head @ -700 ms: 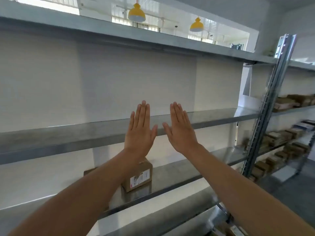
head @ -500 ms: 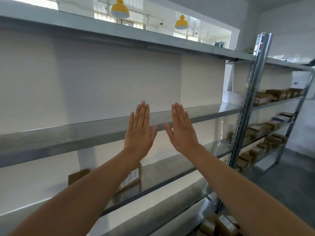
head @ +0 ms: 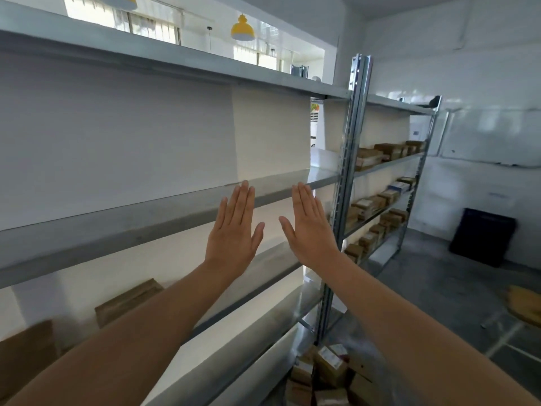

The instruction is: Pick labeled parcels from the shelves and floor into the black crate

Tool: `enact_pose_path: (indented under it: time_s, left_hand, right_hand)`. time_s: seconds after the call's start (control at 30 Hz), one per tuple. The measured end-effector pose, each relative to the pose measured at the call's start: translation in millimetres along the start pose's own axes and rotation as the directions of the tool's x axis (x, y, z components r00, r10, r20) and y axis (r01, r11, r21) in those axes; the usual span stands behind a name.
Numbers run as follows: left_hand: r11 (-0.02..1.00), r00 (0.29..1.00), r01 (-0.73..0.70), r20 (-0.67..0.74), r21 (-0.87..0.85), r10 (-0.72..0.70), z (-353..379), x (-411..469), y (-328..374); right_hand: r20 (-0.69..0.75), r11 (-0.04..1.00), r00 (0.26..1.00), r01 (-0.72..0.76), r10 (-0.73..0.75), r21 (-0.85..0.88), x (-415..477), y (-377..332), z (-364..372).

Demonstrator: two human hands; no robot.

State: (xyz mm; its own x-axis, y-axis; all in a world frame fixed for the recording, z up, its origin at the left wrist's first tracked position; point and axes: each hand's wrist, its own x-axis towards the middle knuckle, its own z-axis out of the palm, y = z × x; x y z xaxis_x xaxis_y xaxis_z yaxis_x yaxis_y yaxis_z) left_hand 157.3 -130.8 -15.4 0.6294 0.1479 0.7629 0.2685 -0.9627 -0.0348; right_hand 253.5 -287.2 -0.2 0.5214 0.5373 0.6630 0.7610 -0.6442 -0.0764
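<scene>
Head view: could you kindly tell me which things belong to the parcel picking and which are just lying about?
Job: black crate by the far wall; far-shelf parcels; floor parcels; brown box on the near shelf; left hand and right hand, both empty.
Lying about: yellow lamp; metal shelf post.

Labels on floor parcels (head: pixel 330 367) too blurry; no legible txt.

Your left grip (head: pixel 232 235), bare, long slim fingers (head: pixel 242 202), faint knuckle lines on its back, your right grip (head: pixel 311 230), bare alike, your left forearm (head: pixel 131 341), bare up to the frame edge, your right forearm (head: pixel 409 332), bare the same way
</scene>
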Motion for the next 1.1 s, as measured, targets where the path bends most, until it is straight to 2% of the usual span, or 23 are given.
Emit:
enact_pose_path:
  time_s: [0.4,0.5,0.67,0.87,1.1]
  left_hand:
    - [0.993,0.990,-0.113,0.077,-0.040,0.116,71.3,28.2,136.5]
    - [0.989,0.987,-0.135,0.082,-0.057,0.140,87.8,32.9,170.4]
    - [0.984,0.983,-0.123,0.118,-0.130,0.139,108.5,38.8,221.9]
    - [0.978,0.971,-0.133,0.177,-0.163,0.162,136.3,36.7,263.9]
    - [0.973,0.962,-0.141,0.204,-0.183,0.178,167.6,37.6,269.8]
  right_hand:
    - [0.059,0.995,0.993,-0.096,0.098,-0.038,-39.2,148.6,-0.6]
    - [0.068,0.996,0.994,-0.077,0.080,-0.054,-57.2,190.0,-5.7]
    - [0.088,0.990,0.991,-0.092,0.102,-0.109,-72.3,254.8,-10.1]
    - [0.142,0.982,0.975,-0.156,0.171,-0.110,-86.0,285.6,3.6]
    - [0.201,0.973,0.958,-0.177,0.204,-0.147,-93.5,295.2,23.1]
